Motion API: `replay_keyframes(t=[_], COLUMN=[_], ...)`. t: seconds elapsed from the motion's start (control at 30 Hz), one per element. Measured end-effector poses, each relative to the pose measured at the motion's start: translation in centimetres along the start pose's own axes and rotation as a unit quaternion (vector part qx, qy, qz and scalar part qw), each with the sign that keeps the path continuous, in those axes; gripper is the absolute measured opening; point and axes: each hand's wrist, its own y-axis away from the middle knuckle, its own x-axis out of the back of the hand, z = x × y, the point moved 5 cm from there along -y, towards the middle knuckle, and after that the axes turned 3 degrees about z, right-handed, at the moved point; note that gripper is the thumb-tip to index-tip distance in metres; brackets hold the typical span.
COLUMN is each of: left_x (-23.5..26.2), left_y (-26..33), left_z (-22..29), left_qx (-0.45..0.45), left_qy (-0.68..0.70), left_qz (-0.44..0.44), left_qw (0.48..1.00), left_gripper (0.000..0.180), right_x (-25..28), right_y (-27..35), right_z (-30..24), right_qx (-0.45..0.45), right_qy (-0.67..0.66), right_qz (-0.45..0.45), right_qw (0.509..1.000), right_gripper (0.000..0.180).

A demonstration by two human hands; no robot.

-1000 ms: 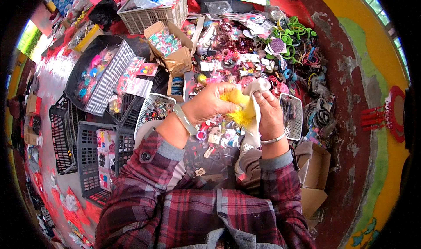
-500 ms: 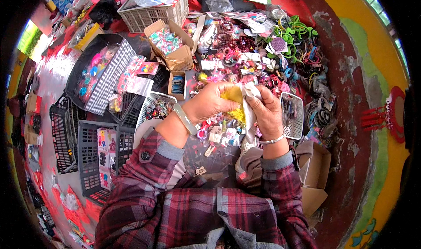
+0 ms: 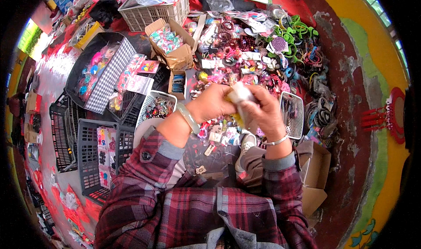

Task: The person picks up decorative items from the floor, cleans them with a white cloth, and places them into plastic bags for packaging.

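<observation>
Above a spread of hair accessories, my two hands meet around a small yellow, feathery-looking thing (image 3: pixel 238 118). My left hand (image 3: pixel 207 104), with a pale bangle at the wrist, is closed on it, and the fingers hide most of its shape. A white cloth (image 3: pixel 240 92), smeared by motion, is pinched in my right hand (image 3: pixel 267 113) and pressed against the yellow thing. My right wrist carries a thin silver-coloured bangle. Beneath the hands lies a dense pile of hair ties, clips and beaded pieces (image 3: pixel 237 40).
White baskets of small items flank the hands, left (image 3: pixel 142 113) and right (image 3: pixel 301 117). An open carton (image 3: pixel 186 58) holds packets; a grey crate (image 3: pixel 82 161) stands lower left. Green coiled bands (image 3: pixel 289 34) lie far right, near the wall (image 3: pixel 357 95).
The white cloth has shifted up and left over the yellow thing, now covering more of it. My right hand has turned slightly with it; my left hand stays nearly in place.
</observation>
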Motion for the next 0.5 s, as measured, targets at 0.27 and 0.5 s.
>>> replay_keyframes(t=[0.27, 0.5], left_x=[-0.6, -0.8], left_y=[-0.6, -0.5], left_z=[-0.9, -0.5], left_qx=[-0.052, -0.018], left_qy=[-0.061, -0.041], left_qz=[0.035, -0.016], left_qw=[0.996, 0.999], left_gripper=[0.02, 0.02], right_x=[-1.2, 0.0], right_y=[0.0, -0.3], right_z=[-0.8, 1.9], right_qx=[0.111, -0.005], right_qy=[0.202, 0.0], right_qz=[0.027, 0.136], right_qw=[0.973, 0.991], right_gripper=[0.015, 0.021])
